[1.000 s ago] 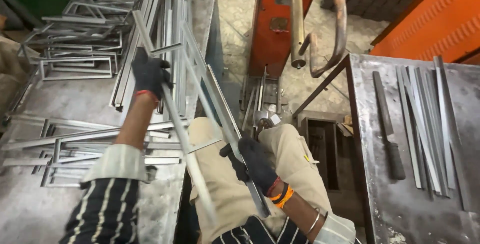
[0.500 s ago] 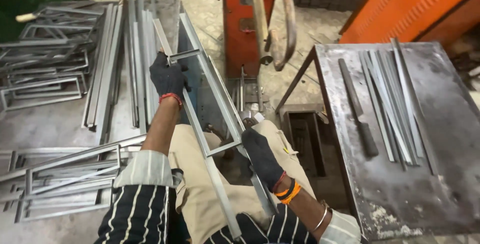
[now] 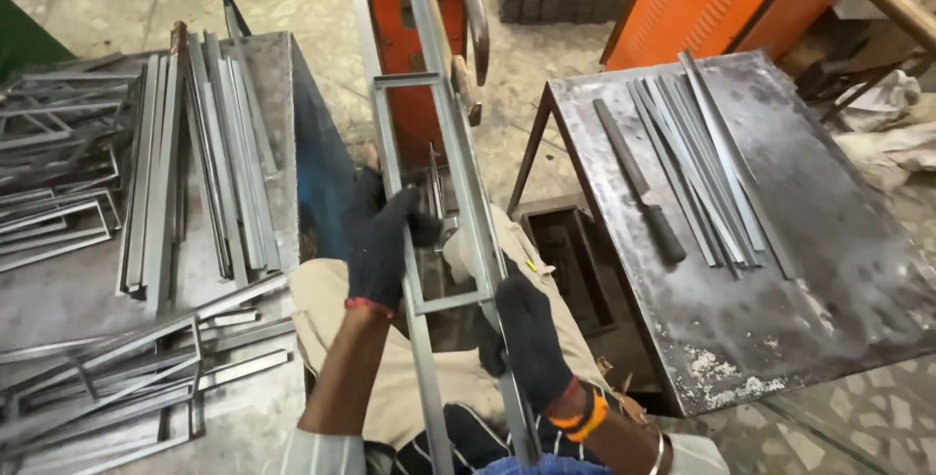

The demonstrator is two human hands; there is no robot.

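Surfaces flank the seated person: the left surface (image 3: pixel 278 65) carries loose steel strips (image 3: pixel 185 163) and finished frames (image 3: pixel 107 387), the right surface (image 3: pixel 838 280) more strips (image 3: pixel 702 153) and a dark file-like tool (image 3: pixel 639 182). Between them, over the lap, a long ladder-shaped steel frame (image 3: pixel 444 192) points toward the orange machine (image 3: pixel 429 36). Left hand (image 3: pixel 380 241) grips its left rail, right hand (image 3: pixel 526 338) its right rail. Judging by the piles, many frames are done, though perhaps this one lacks rungs.

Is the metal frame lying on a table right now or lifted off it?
Lifted off. The metal frame is gripped by the left hand and right hand, over the lap between the two tables.
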